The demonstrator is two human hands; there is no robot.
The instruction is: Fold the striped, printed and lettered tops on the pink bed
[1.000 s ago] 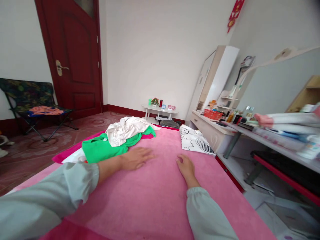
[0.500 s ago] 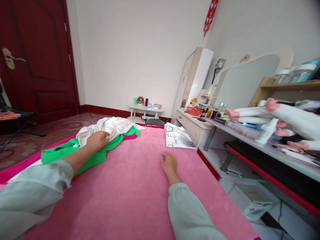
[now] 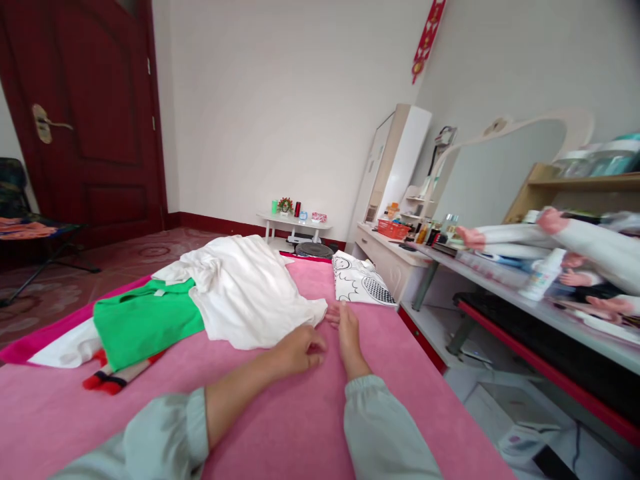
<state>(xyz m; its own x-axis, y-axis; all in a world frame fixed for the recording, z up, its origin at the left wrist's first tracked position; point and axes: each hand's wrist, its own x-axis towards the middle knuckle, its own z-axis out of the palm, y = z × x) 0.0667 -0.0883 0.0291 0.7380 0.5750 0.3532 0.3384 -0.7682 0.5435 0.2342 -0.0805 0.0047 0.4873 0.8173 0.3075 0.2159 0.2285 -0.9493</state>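
Note:
A white garment (image 3: 245, 287) lies spread over the pink blanket (image 3: 280, 413), its near edge drawn toward me. My left hand (image 3: 299, 350) is curled, its fingers pinched on that near edge. Close beside it, my right hand (image 3: 346, 328) touches the garment's corner with fingers closed on it. Under the white garment, to the left, lies a green garment (image 3: 145, 320). Below that peeks a red, white and dark striped piece (image 3: 107, 381).
A folded white cloth with black drawings (image 3: 357, 283) sits at the bed's far right. To the right stands a dressing table (image 3: 400, 257) and a cluttered shelf (image 3: 540, 293). A small white table (image 3: 293, 223) is by the far wall; a red door (image 3: 95, 113) and folding chair (image 3: 30, 230) are left.
My left hand took hold of the white garment on the pile and pulled it toward me, spreading it over the blanket. My right hand moved up to its corner.

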